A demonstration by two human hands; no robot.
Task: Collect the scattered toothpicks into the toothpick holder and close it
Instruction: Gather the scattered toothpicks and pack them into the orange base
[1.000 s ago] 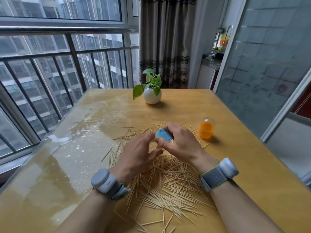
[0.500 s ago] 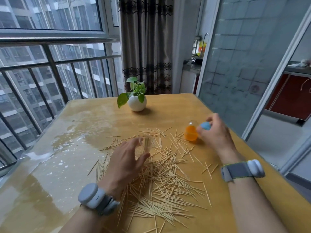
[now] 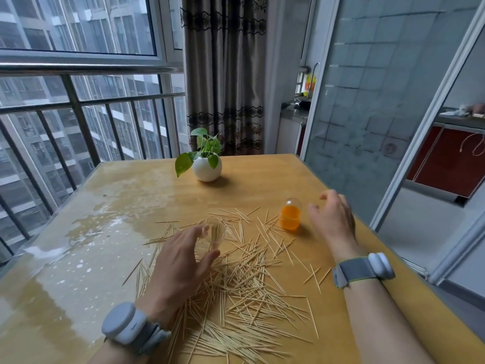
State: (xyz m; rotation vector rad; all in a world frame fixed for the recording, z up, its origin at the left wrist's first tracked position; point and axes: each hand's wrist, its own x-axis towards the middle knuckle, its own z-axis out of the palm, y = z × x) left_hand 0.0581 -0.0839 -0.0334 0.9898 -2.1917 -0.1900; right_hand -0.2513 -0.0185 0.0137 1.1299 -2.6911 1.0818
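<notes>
I see left hand (image 3: 181,269) curled round clear toothpick holder (image 3: 216,236); right hand (image 3: 332,219) loosely spread, orange capsule (image 3: 290,216) just to its left.

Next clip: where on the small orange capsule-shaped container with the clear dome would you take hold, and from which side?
Grip the orange capsule-shaped container round its orange lower half, coming from its right, where the open right hand is. It stands upright; the clear dome on top is rounded, likely slippery, and wooden toothpicks crowd its left.

Two containers (image 3: 217,235) (image 3: 290,218), one plant (image 3: 207,168), countless toothpicks (image 3: 244,281)
</notes>
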